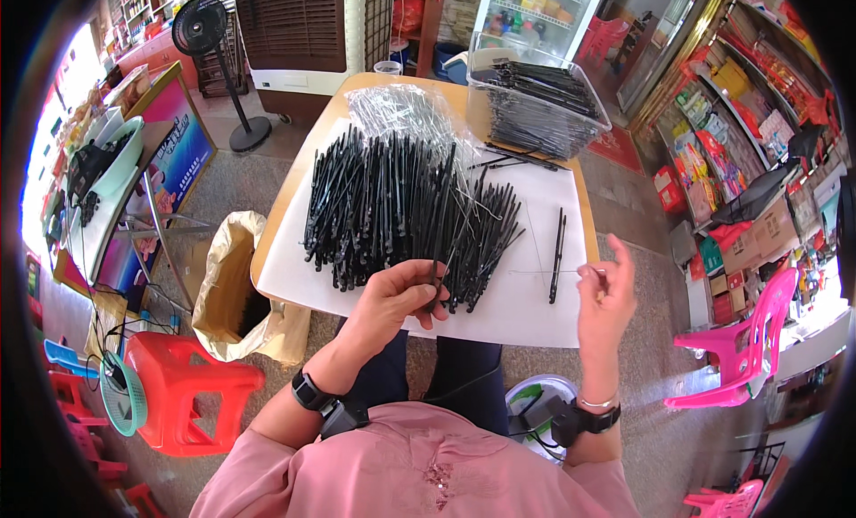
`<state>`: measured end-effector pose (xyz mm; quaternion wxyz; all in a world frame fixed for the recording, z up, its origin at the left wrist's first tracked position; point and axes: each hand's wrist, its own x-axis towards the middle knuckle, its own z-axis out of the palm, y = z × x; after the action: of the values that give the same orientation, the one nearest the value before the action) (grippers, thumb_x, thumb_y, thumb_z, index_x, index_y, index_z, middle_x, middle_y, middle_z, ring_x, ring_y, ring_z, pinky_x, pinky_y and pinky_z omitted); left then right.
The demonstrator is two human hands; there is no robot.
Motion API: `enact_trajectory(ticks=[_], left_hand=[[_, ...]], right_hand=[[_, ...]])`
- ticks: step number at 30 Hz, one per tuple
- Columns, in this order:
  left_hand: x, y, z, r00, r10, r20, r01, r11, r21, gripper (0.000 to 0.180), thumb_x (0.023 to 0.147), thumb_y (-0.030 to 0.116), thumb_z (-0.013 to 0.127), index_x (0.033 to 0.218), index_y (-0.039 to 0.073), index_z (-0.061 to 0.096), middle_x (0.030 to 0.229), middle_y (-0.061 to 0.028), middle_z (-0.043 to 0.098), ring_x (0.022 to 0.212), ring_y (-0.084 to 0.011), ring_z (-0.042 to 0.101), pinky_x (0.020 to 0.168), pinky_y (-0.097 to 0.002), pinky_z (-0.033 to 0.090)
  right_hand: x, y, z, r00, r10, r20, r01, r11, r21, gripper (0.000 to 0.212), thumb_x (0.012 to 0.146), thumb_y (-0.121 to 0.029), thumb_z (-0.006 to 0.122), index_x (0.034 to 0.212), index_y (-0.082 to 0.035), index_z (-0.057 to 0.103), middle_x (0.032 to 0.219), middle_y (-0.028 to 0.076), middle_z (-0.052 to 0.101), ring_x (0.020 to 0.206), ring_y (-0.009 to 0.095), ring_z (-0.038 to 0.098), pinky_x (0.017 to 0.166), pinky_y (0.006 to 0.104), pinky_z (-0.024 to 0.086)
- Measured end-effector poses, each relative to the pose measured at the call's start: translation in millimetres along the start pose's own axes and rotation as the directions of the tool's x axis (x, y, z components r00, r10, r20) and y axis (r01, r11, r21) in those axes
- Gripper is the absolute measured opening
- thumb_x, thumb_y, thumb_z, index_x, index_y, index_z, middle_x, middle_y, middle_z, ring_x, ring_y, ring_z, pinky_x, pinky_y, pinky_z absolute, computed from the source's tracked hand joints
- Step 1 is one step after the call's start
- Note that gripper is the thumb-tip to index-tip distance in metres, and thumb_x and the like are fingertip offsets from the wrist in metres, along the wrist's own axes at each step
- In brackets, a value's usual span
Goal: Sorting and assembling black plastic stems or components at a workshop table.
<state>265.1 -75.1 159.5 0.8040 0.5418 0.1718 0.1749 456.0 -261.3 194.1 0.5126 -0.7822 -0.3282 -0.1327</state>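
Left hand (399,297), frame centre, pinches one black stick (435,282) upright from the heap of black sticks (401,210) just above | right hand (604,297) pinches a thin wire (544,271), levelled toward it | clear bin (541,99) upper right holds finished pieces | white-covered tabletop (535,317).

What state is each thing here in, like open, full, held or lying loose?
Left hand: pinching one black stick.
Right hand: pinching a thin wire.
Stick pile: loose on the white sheet.
Clear bin: open, nearly full of sticks.
Paper bag: open.
Fan: standing upright.
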Motion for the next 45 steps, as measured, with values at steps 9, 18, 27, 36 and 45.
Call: enact_trajectory(ticks=[9, 18, 27, 36, 45], left_hand=[[-8.1, -0.3, 5.7, 1.000, 0.003, 0.021, -0.004, 0.999, 0.034, 0.030, 0.088, -0.002, 0.050, 0.119, -0.004, 0.052, 0.093, -0.0112, 0.063, 0.078, -0.0176, 0.065, 0.062, -0.0253, 0.052], [-11.9, 1.8, 5.1, 0.996, -0.038, 0.080, 0.037, 0.999, 0.023, 0.036, 0.088, -0.002, 0.052, 0.123, -0.005, 0.050, 0.096, -0.0111, 0.063, 0.082, -0.0170, 0.065, 0.065, -0.0257, 0.053], [-14.7, -0.7, 7.4, 0.968, -0.048, 0.245, 0.058, 0.998, -0.031, 0.044, 0.087, -0.005, 0.052, 0.131, -0.005, 0.042, 0.100, -0.0108, 0.063, 0.086, -0.0158, 0.064, 0.071, -0.0253, 0.053], [-11.4, -2.4, 5.8, 0.968, -0.033, 0.248, 0.045, 0.998, -0.045, 0.037, 0.087, -0.008, 0.051, 0.123, -0.002, 0.045, 0.104, -0.0176, 0.063, 0.087, -0.0210, 0.066, 0.068, -0.0274, 0.056], [-11.6, -2.4, 7.0, 0.975, -0.025, 0.220, 0.030, 0.999, -0.018, 0.033, 0.087, -0.008, 0.053, 0.120, -0.003, 0.050, 0.095, -0.0109, 0.061, 0.087, -0.0225, 0.067, 0.067, -0.0269, 0.058]], right_hand=[[-3.2, 9.2, 43.1, 0.994, -0.018, 0.106, 0.002, 0.989, 0.149, 0.011, 0.081, 0.000, 0.060, 0.092, 0.001, 0.060, 0.079, 0.006, 0.062, 0.066, 0.010, 0.057, 0.063, 0.0227, 0.047], [-18.8, 16.5, 50.1, 0.923, 0.301, 0.239, -0.384, 0.728, 0.568, 0.009, 0.085, -0.003, 0.059, 0.091, 0.003, 0.062, 0.080, 0.007, 0.063, 0.067, 0.012, 0.061, 0.064, 0.0253, 0.053], [-30.7, -12.2, 57.7, 0.815, 0.268, 0.514, -0.578, 0.300, 0.759, 0.008, 0.087, -0.004, 0.059, 0.093, 0.001, 0.061, 0.082, 0.010, 0.063, 0.068, 0.016, 0.063, 0.060, 0.0282, 0.055], [-40.7, -17.3, 59.3, 0.779, 0.250, 0.574, -0.627, 0.300, 0.719, 0.011, 0.086, -0.004, 0.059, 0.095, 0.002, 0.059, 0.081, 0.010, 0.064, 0.069, 0.017, 0.065, 0.059, 0.0281, 0.056], [-41.1, -16.6, 60.3, 0.752, 0.256, 0.607, -0.659, 0.305, 0.687, 0.014, 0.088, -0.007, 0.057, 0.098, 0.003, 0.058, 0.082, 0.012, 0.064, 0.065, 0.017, 0.064, 0.057, 0.0285, 0.055]])
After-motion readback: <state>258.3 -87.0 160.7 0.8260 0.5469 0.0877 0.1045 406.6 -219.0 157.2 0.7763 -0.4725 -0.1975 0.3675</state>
